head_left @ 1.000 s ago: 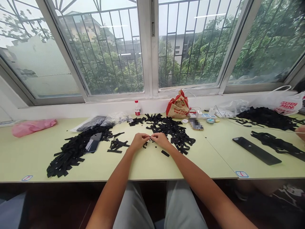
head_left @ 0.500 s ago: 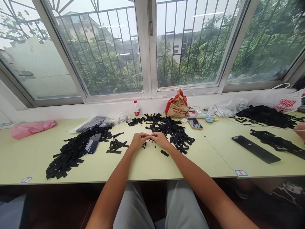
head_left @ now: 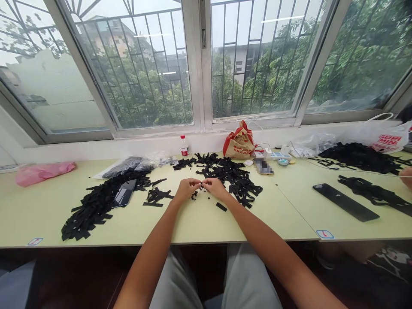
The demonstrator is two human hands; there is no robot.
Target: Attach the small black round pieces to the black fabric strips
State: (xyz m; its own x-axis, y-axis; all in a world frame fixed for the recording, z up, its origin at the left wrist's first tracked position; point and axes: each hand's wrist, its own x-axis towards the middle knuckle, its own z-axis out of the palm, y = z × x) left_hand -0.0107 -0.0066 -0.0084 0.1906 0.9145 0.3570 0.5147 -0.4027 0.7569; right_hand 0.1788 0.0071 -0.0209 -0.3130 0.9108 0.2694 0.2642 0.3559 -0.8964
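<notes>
My left hand (head_left: 188, 189) and my right hand (head_left: 215, 187) meet fingertip to fingertip over the table, both closed in a pinch. Between them is a tiny black piece (head_left: 201, 185), too small to make out fully. Just below the fingers lie several small black rings (head_left: 194, 195). A single short black strip (head_left: 221, 207) rests beside my right wrist. Behind my right hand spreads a heap of black fabric strips (head_left: 236, 176). Left of my left hand is a small loose group of black strips (head_left: 157, 196).
A long pile of black strips (head_left: 92, 208) runs along the left, with a dark flat card (head_left: 125, 193) on it. Behind stand a red-capped bottle (head_left: 184, 146) and a paper bag (head_left: 238, 143). A phone (head_left: 264, 166) and a long black panel (head_left: 346, 201) lie right. Another person's hand (head_left: 406, 176) shows far right.
Both hands stay together in nearly the same spot, with only slight finger movement. The strips and rings on the table have not visibly moved.
</notes>
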